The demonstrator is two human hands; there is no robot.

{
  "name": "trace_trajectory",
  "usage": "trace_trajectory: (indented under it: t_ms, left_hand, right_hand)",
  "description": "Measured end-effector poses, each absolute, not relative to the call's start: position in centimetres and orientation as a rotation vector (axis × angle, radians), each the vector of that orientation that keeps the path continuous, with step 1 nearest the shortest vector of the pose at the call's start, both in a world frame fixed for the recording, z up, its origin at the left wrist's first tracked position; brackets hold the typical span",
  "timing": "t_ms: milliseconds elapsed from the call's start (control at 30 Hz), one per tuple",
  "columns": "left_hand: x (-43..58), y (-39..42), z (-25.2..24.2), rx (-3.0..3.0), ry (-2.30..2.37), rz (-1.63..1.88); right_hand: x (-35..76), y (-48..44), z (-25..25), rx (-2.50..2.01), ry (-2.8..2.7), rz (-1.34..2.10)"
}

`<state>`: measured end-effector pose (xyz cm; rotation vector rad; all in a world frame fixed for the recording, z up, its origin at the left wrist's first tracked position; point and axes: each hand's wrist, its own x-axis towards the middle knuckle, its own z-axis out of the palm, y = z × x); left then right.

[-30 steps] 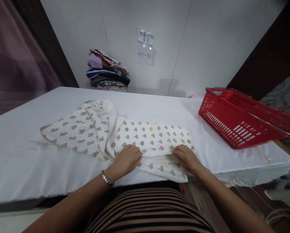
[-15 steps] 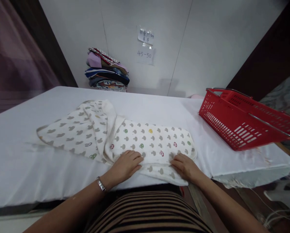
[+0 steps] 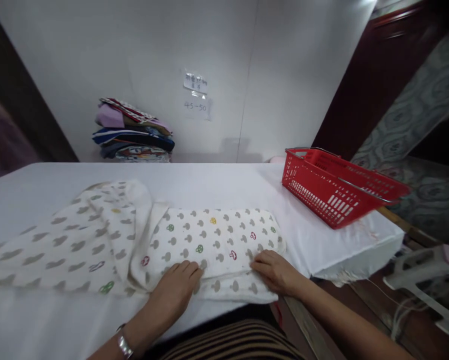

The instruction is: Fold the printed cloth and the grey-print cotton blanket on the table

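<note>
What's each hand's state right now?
Left hand: touching the partly folded white mushroom-print cloth; grip unclear.
Right hand: touching the same cloth; grip unclear.

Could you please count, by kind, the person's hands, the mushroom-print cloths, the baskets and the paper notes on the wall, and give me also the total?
Hands: 2 (left hand, right hand)
Mushroom-print cloth: 1
Red basket: 1
Paper notes: 2 (upper note, lower note)
Total: 6

And it's a white cloth (image 3: pixel 224 236) in grey mushroom print, with flashes of green, red and yellow! White table cover (image 3: pixel 209 182), bright red basket (image 3: pixel 316 192), silver bracelet (image 3: pixel 124 344), tan-and-black striped shirt (image 3: pixel 239 342)!
</note>
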<state>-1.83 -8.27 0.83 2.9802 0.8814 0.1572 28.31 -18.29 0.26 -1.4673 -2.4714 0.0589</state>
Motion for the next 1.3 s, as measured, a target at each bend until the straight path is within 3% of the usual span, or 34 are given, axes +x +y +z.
trace_trajectory:
  t_ms: [300, 467, 667, 967, 1133, 1300]
  left_hand:
    - [-3.2, -7.2, -1.8, 2.995, 0.791, 0.299]
    - [-3.3, -6.6, -2.2, 3.024, 0.692, 0.451]
    - [-2.5, -6.4, -2.2, 3.000, 0.646, 0.544]
    - [-1.1, -6.8, -1.0, 2.877, 0.724, 0.412]
    - [-0.4, -6.9, -1.0, 2.861, 0.709, 0.444]
    - [0.3, -6.8, -0.8, 2.872, 0.637, 0.407]
  right_hand:
    - [33.3, -19.3, 0.6, -1.448, -2.359, 0.081]
    - [37.4, -19.1, 0.0, -1.764, -1.866, 0.048]
    - [38.3, -17.5, 0.4, -2.195, -1.126, 0.581]
    - [36.4, -15.7, 1.7, -2.319, -1.072, 1.003]
    - [36.1, -15.7, 1.9, -2.405, -1.154, 0.835]
    - [35.7, -16.9, 1.9, -2.254, -1.677, 0.260]
